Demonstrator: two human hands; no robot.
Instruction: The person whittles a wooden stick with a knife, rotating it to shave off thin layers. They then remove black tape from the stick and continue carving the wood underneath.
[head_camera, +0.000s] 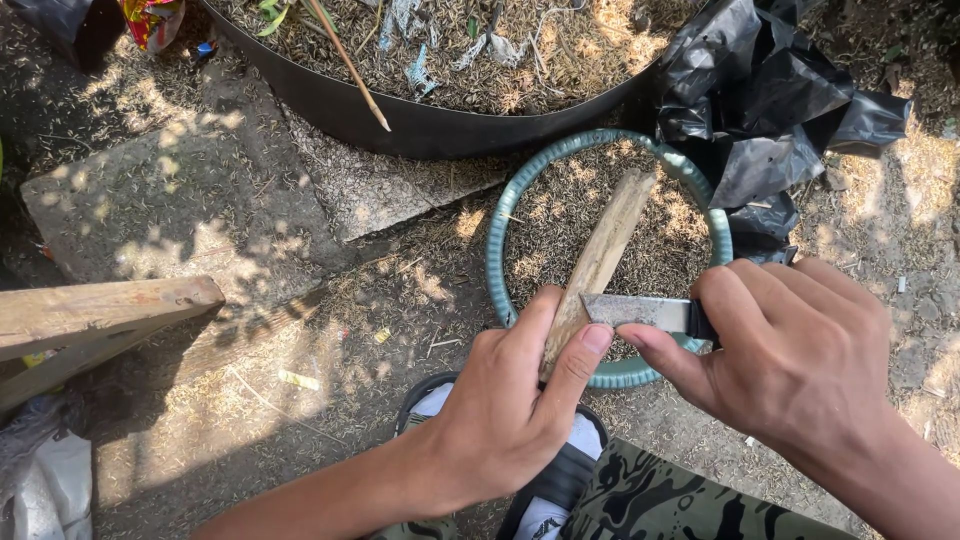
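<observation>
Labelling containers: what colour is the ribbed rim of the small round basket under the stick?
Teal green, clearest in the head view: ribbed rim, below the wooden stick.

The ground is bare packed earth (250, 420), strewn with dry chaff and dappled with strong sunlight and leaf shadow; a flat grey stone slab (180, 200) lies at far left; a weathered wooden plank (95, 315) juts in from the left edge; a large black round tub (420, 125) filled with dry straw stands at the far side; crumpled black plastic sheeting (770, 110) lies at far right.
</observation>
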